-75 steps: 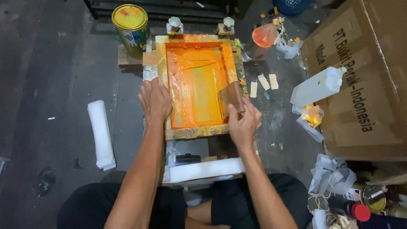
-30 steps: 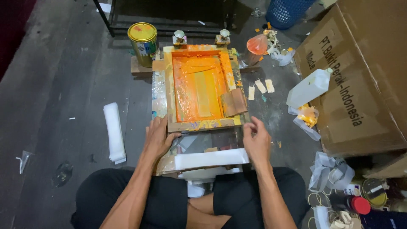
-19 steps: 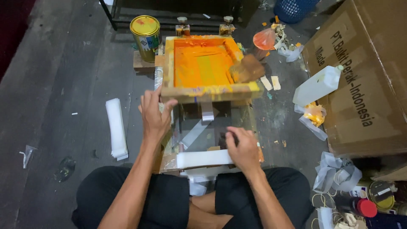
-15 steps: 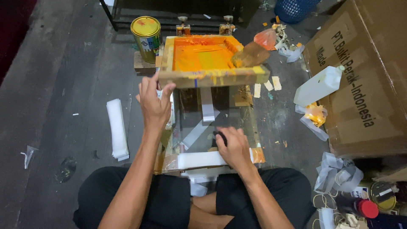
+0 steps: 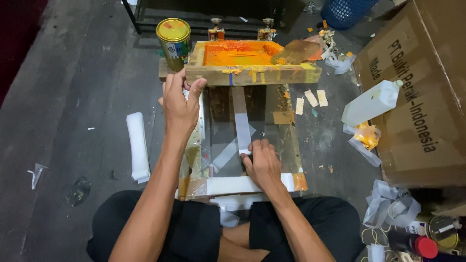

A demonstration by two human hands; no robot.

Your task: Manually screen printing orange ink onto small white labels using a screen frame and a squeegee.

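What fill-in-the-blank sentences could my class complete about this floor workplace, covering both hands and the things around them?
1. The left hand lifts the near edge of the wooden printing frame smeared with ____ ink.
2. The right hand rests on a long ____ strip on the base board under the frame.
3. The round yellow-lidded tin can stands to the ____ of the frame.
4. The white plastic jug lies against a brown ____ box.

Missing words: orange; white; left; cardboard
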